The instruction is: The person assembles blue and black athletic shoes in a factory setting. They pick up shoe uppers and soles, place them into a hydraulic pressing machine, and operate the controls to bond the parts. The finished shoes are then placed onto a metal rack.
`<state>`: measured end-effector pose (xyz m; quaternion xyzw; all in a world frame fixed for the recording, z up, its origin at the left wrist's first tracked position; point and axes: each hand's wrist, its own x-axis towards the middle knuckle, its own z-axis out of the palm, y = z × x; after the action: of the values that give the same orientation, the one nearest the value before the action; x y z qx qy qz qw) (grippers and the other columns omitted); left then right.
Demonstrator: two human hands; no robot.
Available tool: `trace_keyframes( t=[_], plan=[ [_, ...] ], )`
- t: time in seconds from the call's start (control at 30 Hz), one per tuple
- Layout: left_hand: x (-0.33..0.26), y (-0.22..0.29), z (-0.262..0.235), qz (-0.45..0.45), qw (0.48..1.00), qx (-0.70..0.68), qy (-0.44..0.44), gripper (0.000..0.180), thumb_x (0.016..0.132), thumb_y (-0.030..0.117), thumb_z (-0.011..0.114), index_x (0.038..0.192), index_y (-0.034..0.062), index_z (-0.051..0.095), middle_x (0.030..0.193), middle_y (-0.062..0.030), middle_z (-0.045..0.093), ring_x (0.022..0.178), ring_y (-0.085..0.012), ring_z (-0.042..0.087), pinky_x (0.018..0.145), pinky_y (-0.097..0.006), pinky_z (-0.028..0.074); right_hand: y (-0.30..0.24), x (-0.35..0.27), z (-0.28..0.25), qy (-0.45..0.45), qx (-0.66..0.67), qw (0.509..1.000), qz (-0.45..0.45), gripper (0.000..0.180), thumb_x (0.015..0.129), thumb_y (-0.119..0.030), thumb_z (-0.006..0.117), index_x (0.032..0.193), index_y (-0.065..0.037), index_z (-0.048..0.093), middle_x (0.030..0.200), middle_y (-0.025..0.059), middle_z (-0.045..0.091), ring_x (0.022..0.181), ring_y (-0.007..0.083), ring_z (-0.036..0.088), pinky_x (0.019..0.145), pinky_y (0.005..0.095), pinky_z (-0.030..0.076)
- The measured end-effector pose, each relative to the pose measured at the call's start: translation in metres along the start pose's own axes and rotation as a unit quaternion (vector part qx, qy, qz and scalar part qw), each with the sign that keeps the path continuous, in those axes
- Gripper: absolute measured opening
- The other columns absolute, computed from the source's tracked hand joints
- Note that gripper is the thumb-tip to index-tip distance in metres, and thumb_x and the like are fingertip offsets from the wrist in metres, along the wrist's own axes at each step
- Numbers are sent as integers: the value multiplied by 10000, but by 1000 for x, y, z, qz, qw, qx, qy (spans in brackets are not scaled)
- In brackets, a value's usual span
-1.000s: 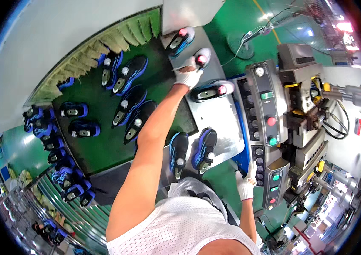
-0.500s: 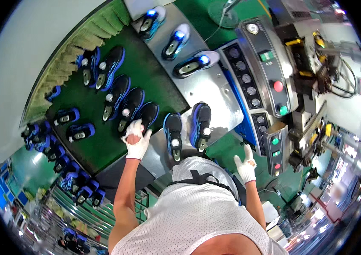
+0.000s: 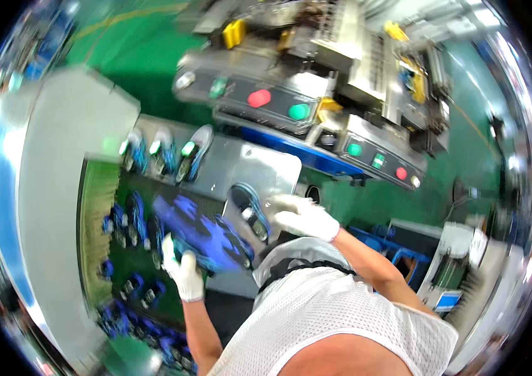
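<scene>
In my white-gloved left hand (image 3: 184,269) is a shoe (image 3: 206,232), tipped so that its blue and black sole shows; motion smears it. My right hand (image 3: 307,216), also gloved, has its fingers stretched out and blurred, with nothing visible in them. It is just right of a black and blue shoe (image 3: 248,210) standing on the metal plate (image 3: 263,166). Whether its fingertips touch that shoe I cannot tell. The lifted shoe covers part of the plate's left edge and whatever lies behind it.
Several shoes stand on the green surface (image 3: 134,260) at left, beside a strip curtain (image 3: 100,232). Three shoes with lit spots, one of them a grey-topped shoe (image 3: 197,150), stand at the plate's far end. A machine with a button panel (image 3: 247,94) rises beyond.
My left hand has lifted a shoe from the green surface and turned its sole into view. My right hand has come in from beside the machine toward the plate. The whole view has swung round.
</scene>
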<state>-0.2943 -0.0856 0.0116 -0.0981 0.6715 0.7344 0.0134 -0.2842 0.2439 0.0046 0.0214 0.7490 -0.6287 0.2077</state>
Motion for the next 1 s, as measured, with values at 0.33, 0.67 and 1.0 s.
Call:
trace_keyframes(
  t=[0.33, 0.67, 1.0],
  plan=[
    [6, 52, 307, 84, 919, -247, -294, 1010, 915, 770, 490, 1567, 24, 294, 1282, -117, 584, 1145, -270, 612, 1113, -538, 422, 9, -62, -100, -4, 423, 903, -72, 438, 930, -313, 725, 1187, 24, 617, 1039, 49, 662, 850, 97, 598, 701, 302, 540],
    [38, 4, 624, 77, 852, -31, -517, 444, 1090, 301, 471, 1431, 17, 490, 1324, -159, 621, 1207, -229, 610, 1029, -354, 513, 78, -207, -262, 162, 577, 787, -145, 519, 874, -102, 725, 1367, -27, 582, 1189, 73, 694, 1036, 179, 664, 894, 350, 552],
    [163, -180, 860, 537, 711, 388, -237, 681, 882, 426, 650, 1319, -77, 515, 1193, -306, 648, 1088, -431, 651, 967, -500, 495, 125, -278, -260, 493, 410, 759, -111, 561, 838, -196, 808, 1318, 19, 611, 1215, 61, 679, 1054, 158, 623, 937, 334, 518]
  ],
)
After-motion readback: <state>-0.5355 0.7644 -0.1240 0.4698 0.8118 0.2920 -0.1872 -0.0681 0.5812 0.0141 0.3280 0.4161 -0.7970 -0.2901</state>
